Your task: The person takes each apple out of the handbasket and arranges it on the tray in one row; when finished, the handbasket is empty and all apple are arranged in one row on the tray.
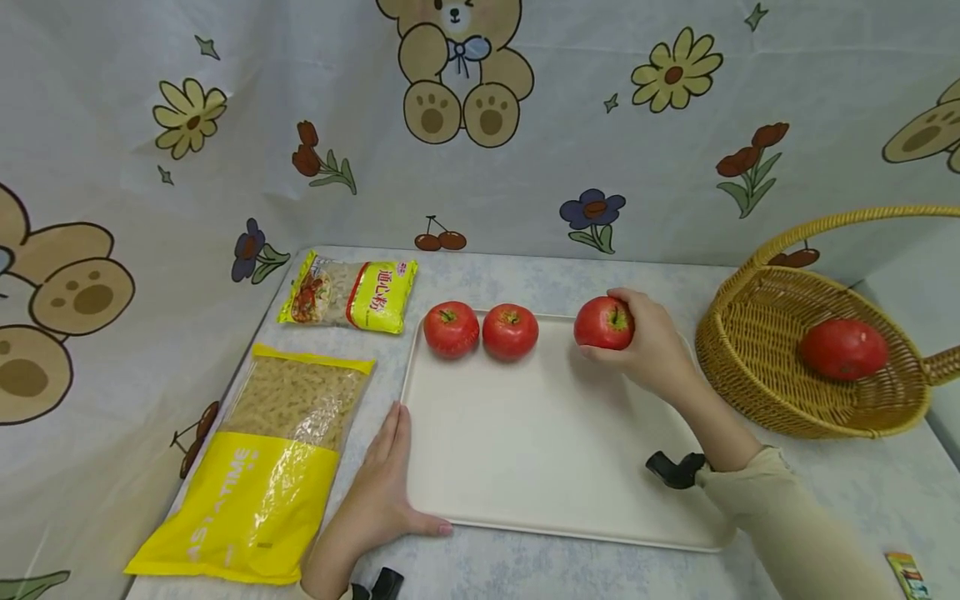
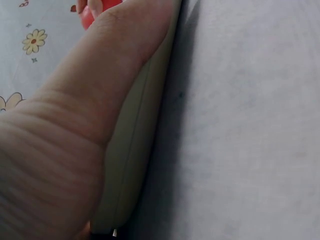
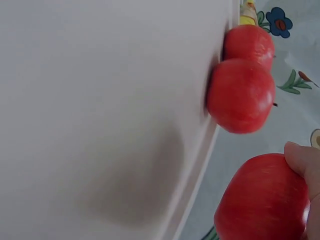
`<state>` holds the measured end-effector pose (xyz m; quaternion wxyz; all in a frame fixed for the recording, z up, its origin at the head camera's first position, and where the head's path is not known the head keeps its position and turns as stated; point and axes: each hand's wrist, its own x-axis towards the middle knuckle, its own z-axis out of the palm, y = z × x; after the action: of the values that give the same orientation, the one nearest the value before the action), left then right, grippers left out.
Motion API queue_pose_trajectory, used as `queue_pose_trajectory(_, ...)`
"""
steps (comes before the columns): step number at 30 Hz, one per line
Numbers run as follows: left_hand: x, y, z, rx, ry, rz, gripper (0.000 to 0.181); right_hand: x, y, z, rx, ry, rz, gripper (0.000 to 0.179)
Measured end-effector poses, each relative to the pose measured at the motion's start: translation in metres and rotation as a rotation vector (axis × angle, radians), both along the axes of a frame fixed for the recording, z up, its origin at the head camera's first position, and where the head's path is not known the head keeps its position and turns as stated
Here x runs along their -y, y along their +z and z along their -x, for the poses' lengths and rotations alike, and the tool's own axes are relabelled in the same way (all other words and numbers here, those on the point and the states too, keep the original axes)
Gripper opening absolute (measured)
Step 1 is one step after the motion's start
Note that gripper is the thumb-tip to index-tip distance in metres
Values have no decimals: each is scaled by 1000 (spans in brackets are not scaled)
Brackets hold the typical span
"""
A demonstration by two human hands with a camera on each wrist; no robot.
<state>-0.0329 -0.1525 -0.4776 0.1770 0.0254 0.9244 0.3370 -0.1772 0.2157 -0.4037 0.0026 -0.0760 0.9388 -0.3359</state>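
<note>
My right hand (image 1: 651, 343) grips a red apple (image 1: 604, 323) over the back right part of a white tray (image 1: 525, 450). In the right wrist view the held apple (image 3: 265, 200) hangs above the tray, whose surface carries a shadow. Two more apples, a left one (image 1: 451, 329) and a right one (image 1: 510, 332), sit side by side along the tray's back edge. My left hand (image 1: 382, 492) rests against the tray's front left corner, fingers straight along the left side and thumb by the front edge. In the left wrist view the thumb (image 2: 105, 75) lies along the tray's rim.
A wicker basket (image 1: 750, 383) with a tall handle stands right of the tray, holding another red fruit (image 1: 843, 349). On the left lie a large yellow pasta bag (image 1: 262, 475) and a smaller pasta packet (image 1: 348, 292). A small colourful packet (image 1: 907, 575) lies at the front right.
</note>
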Motion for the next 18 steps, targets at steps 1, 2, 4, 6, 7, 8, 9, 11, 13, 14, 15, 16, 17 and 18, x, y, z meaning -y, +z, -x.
queue_pose_trajectory(1,0,1,0,2,0,-1,167,4,-3,2,16,8,2,88)
queue_pose_trajectory(2,0,1,0,4,0,0,167,7,-5,4,32,16,3,89)
queue_pose_trajectory(4,0,2,0,5,2,-3,167,13,-11,7,59,30,3,89)
queue_pose_trajectory(6,-1,2,0,5,3,-6,167,18,-16,11,81,41,-3,89)
queue_pose_trajectory(7,-1,2,0,5,4,-7,167,21,-18,12,88,47,-9,88)
queue_pose_trajectory(8,-1,2,0,4,5,-7,167,23,-20,14,95,49,-17,89)
queue_pose_trajectory(9,-1,2,0,6,6,-8,167,25,-22,15,100,50,-25,89)
queue_pose_trajectory(11,0,1,0,4,7,-8,167,30,-24,17,113,54,-37,90)
queue_pose_trajectory(13,0,0,0,1,8,-8,167,33,-26,19,121,58,-47,90)
queue_pose_trajectory(14,0,0,0,-1,9,-9,167,34,-27,20,124,60,-51,90)
queue_pose_trajectory(15,0,0,0,-1,9,-10,167,35,-28,21,127,63,-54,91)
queue_pose_trajectory(16,0,-1,0,-5,9,-11,167,36,-28,22,130,65,-56,91)
queue_pose_trajectory(17,0,-1,0,-4,8,-11,167,37,-28,22,135,67,-59,91)
queue_pose_trajectory(18,0,-1,0,-4,7,-12,167,37,-28,23,141,68,-61,91)
